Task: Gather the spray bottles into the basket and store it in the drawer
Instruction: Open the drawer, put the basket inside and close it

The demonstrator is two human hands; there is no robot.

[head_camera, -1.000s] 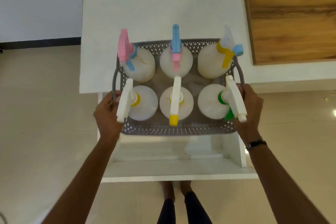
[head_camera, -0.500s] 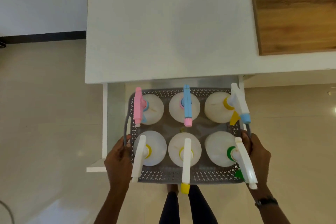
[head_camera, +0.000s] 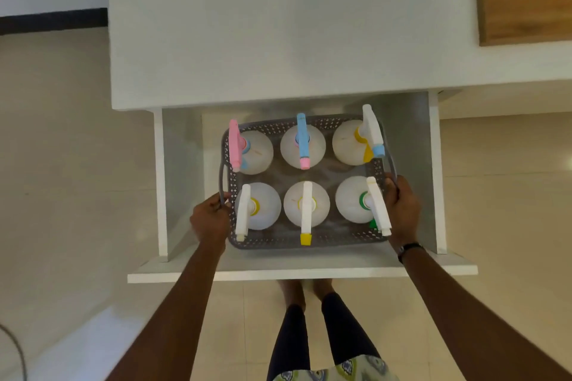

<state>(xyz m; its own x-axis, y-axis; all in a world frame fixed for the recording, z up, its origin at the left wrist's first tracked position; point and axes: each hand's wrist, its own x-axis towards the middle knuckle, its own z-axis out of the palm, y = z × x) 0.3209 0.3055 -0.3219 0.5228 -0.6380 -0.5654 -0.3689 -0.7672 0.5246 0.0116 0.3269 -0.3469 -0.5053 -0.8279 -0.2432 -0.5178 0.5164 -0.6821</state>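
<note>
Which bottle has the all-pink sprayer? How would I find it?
Look in the open white drawer under the counter, where a grey basket holds six white spray bottles in two rows. Go to the far row, left corner. That spray bottle alone has a long pink trigger head; its neighbour's is blue with a pink tip.

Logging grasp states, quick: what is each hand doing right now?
Left hand: closed on the basket at its left handle.
Right hand: closed on the basket's right handle.

Open white drawer (head_camera: 182,182), grey basket (head_camera: 340,240) of spray bottles (head_camera: 306,209) inside
</note>
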